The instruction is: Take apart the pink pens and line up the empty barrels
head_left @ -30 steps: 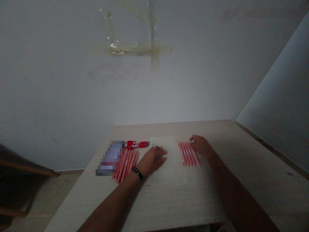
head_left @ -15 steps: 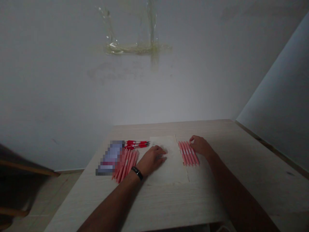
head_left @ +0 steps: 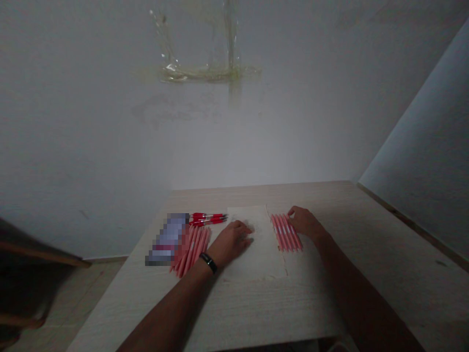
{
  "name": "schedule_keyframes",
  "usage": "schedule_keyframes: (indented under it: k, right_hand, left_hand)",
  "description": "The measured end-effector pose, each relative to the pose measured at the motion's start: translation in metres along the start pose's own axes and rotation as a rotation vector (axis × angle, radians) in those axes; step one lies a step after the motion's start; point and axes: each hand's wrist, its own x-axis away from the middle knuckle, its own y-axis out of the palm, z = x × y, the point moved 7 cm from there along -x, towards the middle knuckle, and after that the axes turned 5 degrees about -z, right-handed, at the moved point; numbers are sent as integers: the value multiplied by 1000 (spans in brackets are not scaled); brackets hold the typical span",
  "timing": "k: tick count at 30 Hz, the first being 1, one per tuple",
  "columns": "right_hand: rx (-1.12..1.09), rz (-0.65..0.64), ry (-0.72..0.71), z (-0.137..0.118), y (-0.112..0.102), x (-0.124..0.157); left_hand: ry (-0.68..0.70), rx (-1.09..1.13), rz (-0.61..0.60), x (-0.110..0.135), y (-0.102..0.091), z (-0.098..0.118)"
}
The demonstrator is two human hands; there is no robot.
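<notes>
My left hand [head_left: 230,239], with a black band on its wrist, lies on a white sheet of paper [head_left: 256,266], its fingers stretched out and nothing in them. Several pink pens [head_left: 282,232] lie side by side in a row along the paper's right edge. At the upper right end of that row, my right hand [head_left: 305,222] has thumb and forefinger bent together at the outermost pink pen; the fingertips are partly hidden. A second, looser group of pink pens [head_left: 193,252] lies left of my left hand.
Several red pens [head_left: 208,219] with clear barrels lie behind the left group. Beside them is a pixelated flat item [head_left: 168,239]. The pale wooden table [head_left: 256,313] meets a wall [head_left: 293,122] bearing strips of clear tape [head_left: 198,76]. Dark furniture [head_left: 29,278] stands at the left.
</notes>
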Motion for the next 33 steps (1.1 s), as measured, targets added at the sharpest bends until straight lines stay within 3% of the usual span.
schedule_keyframes:
  k: [33]
  right_hand:
    - [22, -5, 41, 3, -1, 0]
  left_hand:
    - [0, -44, -27, 1, 3, 1]
